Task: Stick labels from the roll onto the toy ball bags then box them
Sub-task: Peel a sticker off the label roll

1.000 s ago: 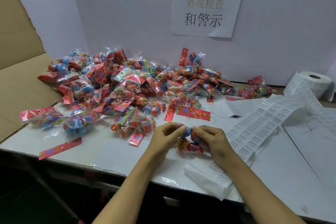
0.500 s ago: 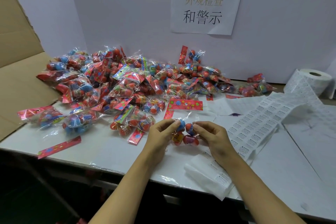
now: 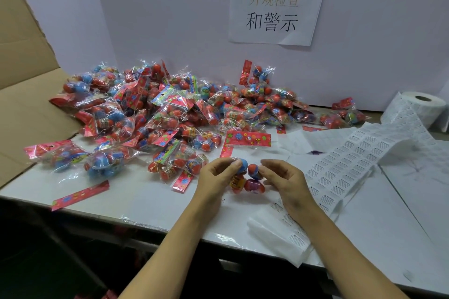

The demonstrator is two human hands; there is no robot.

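Progress early: one bag (image 3: 245, 177) pinched between left hand (image 3: 213, 177) and right hand (image 3: 284, 177) just in front of the pile (image 3: 170, 114), label not discernible, strip (image 3: 345, 165) right of pile, box (image 3: 21, 94) left, boxing pending.

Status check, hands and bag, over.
Left hand and right hand both pinch one bag over the table. Label strip lies just right. Pile behind; nothing blocking.
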